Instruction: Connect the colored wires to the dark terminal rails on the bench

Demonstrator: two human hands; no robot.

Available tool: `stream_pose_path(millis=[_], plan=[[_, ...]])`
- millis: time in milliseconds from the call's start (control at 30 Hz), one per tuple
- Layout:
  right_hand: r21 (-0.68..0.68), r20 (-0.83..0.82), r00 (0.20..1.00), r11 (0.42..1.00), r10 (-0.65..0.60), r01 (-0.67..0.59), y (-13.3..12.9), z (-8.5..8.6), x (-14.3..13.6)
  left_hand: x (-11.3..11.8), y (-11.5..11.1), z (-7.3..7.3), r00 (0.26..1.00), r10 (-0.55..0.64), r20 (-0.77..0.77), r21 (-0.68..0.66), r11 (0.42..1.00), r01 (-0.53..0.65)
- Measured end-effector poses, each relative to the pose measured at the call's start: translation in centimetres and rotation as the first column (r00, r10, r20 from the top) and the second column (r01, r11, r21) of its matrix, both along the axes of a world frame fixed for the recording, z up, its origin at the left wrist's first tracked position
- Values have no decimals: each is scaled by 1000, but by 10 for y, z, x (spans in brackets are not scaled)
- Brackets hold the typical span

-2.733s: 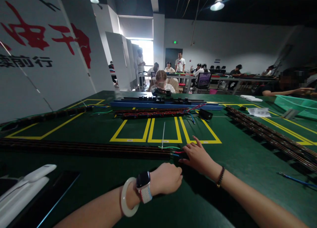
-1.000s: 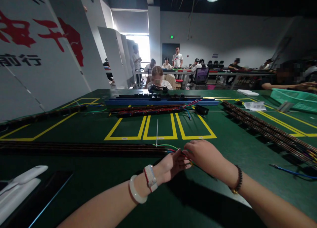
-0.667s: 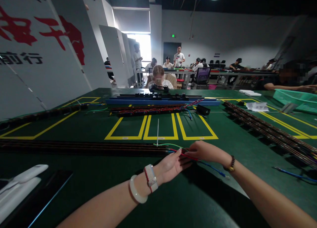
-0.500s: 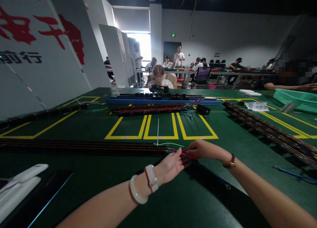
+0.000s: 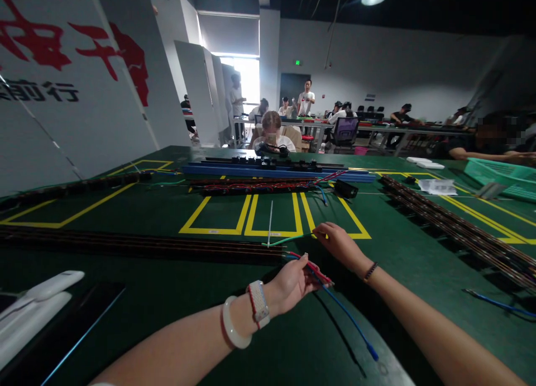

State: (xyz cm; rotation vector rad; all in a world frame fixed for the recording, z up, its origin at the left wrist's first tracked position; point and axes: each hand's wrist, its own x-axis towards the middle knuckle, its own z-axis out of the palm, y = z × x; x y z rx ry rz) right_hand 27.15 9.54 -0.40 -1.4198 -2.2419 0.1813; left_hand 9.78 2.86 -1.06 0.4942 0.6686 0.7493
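My left hand (image 5: 295, 282) is closed around a bundle of red wires (image 5: 319, 273) and a blue wire (image 5: 352, 318) at the right end of a long dark strip assembly (image 5: 146, 246). The blue wire runs on past my fingers toward the lower right and ends in a blue terminal. A green wire (image 5: 291, 239) rises from the same end of the assembly. Its far tip is pinched in my right hand (image 5: 339, 241), above and right of the left. Upright beside the green wire stands a white cable tie (image 5: 270, 224).
Behind lie a wired strip bundle (image 5: 255, 186), a black block (image 5: 345, 188) and a blue rail (image 5: 234, 171). Long strips (image 5: 452, 224) and a green basket (image 5: 502, 179) are at right. A white device (image 5: 42, 299) sits lower left. A person (image 5: 274, 132) sits opposite.
My right hand has moved up and away from the left, drawing the green wire out of the bundle. The blue wire now shows clearly below my left hand.
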Motion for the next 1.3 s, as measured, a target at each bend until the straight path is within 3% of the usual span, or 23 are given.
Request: stream_pose_path(millis=[167,467,667,800,900,1033,1167,1300], plan=[[60,107,994,998,-17,10,16,-18,-9,0,-2,3,996,2,-88,-30,1000,-5],[99,144,989,994,29,-43,33,-22,-12,-1,-3,9,998,-4,-68,-60,998,0],[247,26,988,957,151,-153,1,-7,2,-1,0,4,999,-16,33,-67,998,18],[267,63,918,880,392,-394,-31,-2,11,-2,4,-3,997,-19,71,-87,996,25],[199,99,850,826,518,-527,-47,-5,14,-2,5,-6,997,-19,75,-108,994,27],[142,29,846,836,532,-530,-56,-7,12,-1,5,-9,995,-11,94,-115,993,22],[183,-93,846,844,526,-505,-61,-8,13,-1,6,-12,994,-24,106,-114,993,37],[224,-75,869,858,489,-463,-66,-15,16,-1,7,-16,991,-45,126,-89,994,57]])
